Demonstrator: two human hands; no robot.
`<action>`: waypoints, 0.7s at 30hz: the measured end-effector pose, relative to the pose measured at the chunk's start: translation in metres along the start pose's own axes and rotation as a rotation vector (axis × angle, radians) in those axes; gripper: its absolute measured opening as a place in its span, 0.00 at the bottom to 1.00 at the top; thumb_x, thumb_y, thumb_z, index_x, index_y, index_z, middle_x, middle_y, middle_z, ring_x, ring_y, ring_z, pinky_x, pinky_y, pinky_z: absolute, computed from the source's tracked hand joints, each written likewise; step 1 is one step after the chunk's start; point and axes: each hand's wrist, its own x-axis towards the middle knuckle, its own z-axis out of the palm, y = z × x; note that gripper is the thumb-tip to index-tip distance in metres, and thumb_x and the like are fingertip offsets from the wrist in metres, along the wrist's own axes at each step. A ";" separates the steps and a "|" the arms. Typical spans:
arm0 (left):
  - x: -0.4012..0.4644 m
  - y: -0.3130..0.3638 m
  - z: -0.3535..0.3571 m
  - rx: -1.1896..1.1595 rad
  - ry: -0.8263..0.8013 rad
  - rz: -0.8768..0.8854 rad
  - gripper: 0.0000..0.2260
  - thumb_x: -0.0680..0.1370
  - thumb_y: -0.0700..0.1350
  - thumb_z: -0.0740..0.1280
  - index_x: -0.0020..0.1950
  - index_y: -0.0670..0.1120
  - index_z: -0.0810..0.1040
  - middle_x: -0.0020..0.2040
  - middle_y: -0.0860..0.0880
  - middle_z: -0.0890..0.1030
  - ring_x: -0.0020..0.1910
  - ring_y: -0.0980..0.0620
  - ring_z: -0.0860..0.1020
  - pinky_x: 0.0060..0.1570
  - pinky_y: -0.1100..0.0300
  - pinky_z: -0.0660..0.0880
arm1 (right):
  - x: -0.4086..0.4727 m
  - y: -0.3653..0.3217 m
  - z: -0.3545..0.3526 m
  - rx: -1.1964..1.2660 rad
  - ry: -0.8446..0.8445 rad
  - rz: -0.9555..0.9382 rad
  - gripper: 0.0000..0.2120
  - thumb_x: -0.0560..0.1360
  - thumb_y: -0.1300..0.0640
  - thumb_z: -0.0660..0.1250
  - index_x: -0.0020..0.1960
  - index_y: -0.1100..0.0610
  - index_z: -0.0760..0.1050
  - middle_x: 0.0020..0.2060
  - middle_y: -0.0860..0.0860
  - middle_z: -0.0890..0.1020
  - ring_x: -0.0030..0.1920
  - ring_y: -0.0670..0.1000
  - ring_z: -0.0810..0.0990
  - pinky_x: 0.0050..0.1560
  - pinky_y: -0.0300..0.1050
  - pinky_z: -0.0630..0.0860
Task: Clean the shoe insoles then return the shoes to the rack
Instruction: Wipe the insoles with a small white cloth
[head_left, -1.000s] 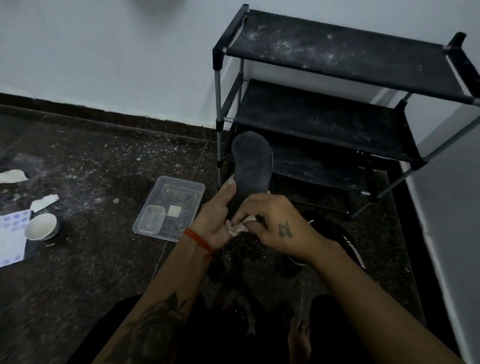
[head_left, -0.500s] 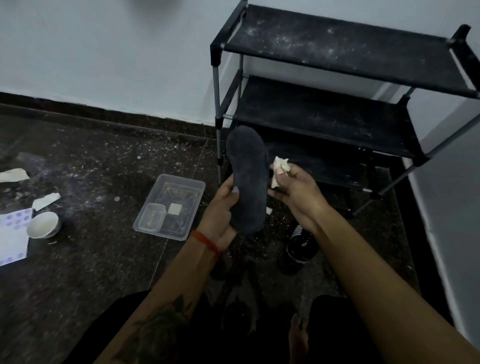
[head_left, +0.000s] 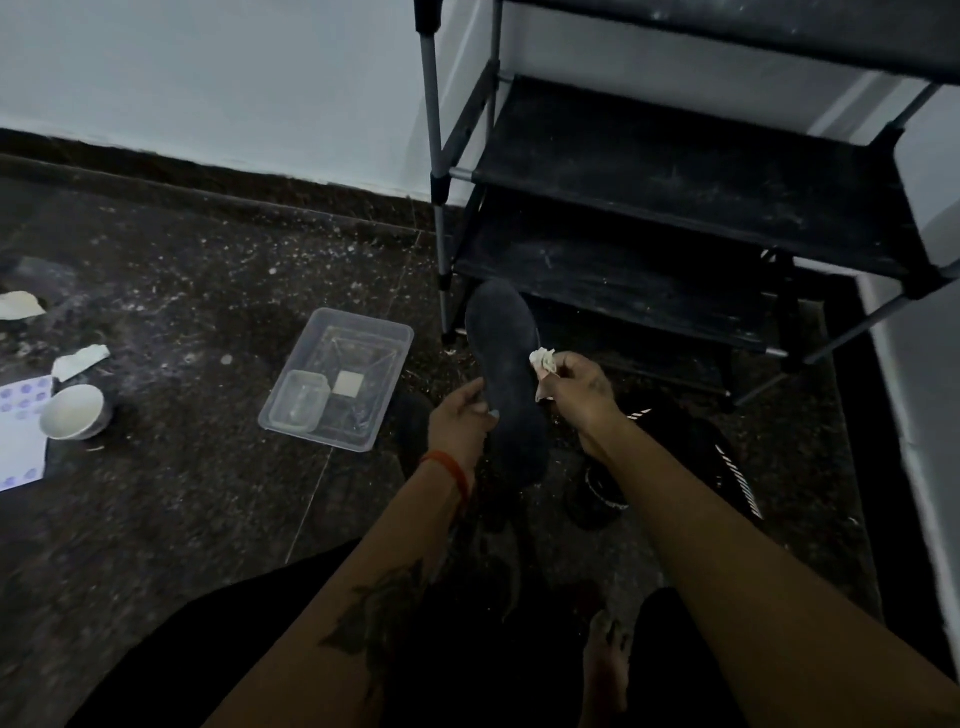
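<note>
I hold the dark insole (head_left: 506, 384) upright in front of the shoe rack (head_left: 675, 208), my left hand (head_left: 460, 415) gripping its left edge with the thumb across the face, so the flat surface is turned toward me and stays steady for wiping. My right hand (head_left: 576, 387) pinches a crumpled white wipe (head_left: 543, 359) at the insole's right edge, fingers closed around it, placed to rub along that side. Below the insole, nearer me than the rack, a black shoe (head_left: 670, 457) with white stripes lies on the floor, I judge waiting for its insole. Left of the rack sits a clear plastic tray (head_left: 337, 376), and farther left a white bowl (head_left: 72, 413), probably my cleaning supplies.
</note>
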 end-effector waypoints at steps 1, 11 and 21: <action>0.010 -0.007 0.000 0.026 0.033 -0.002 0.23 0.75 0.26 0.62 0.69 0.38 0.69 0.58 0.37 0.78 0.54 0.46 0.76 0.60 0.53 0.73 | 0.008 0.010 0.004 -0.017 0.001 0.005 0.10 0.74 0.57 0.64 0.35 0.50 0.75 0.32 0.50 0.79 0.40 0.53 0.77 0.44 0.49 0.74; 0.084 -0.093 -0.025 0.130 0.109 -0.159 0.24 0.74 0.26 0.63 0.69 0.39 0.70 0.61 0.40 0.78 0.60 0.44 0.77 0.58 0.56 0.74 | 0.064 0.109 0.058 -0.066 -0.070 0.092 0.06 0.76 0.52 0.64 0.45 0.54 0.77 0.32 0.50 0.77 0.37 0.51 0.76 0.39 0.44 0.73; 0.143 -0.150 -0.036 0.318 0.206 -0.190 0.24 0.71 0.29 0.67 0.67 0.40 0.72 0.59 0.42 0.80 0.58 0.48 0.78 0.62 0.59 0.72 | 0.108 0.176 0.102 -0.048 -0.104 0.189 0.05 0.76 0.58 0.64 0.41 0.53 0.73 0.30 0.51 0.75 0.33 0.49 0.72 0.38 0.45 0.70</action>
